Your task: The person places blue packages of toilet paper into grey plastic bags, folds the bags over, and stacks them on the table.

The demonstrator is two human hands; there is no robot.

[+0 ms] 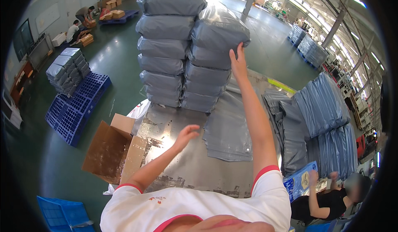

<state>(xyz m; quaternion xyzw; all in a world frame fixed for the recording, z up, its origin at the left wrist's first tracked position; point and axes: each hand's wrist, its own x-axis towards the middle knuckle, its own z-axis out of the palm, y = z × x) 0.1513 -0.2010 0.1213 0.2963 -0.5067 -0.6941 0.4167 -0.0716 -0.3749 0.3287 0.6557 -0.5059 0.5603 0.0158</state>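
Two tall columns of grey plastic-wrapped packages [161, 47] stand at the far side of the metal table [182, 170]. My right hand [239, 62] reaches out with fingers stretched, touching the lower right edge of the top package [222, 27] in the right column. My left hand [185, 137] hangs above the table, apart from everything, its fingers loosely bent and holding nothing. Between my arms lies a spread of flat grey plastic bags [227, 130], with more folded bags [292, 136] to the right of my forearm.
An open cardboard box [107, 149] adjoins the table's left edge. Large grey bundles [322, 105] are piled at right, beside a co-worker [327, 201] with a blue printed bag [299, 181]. Blue pallets [78, 107] and a blue crate [66, 213] sit at left.
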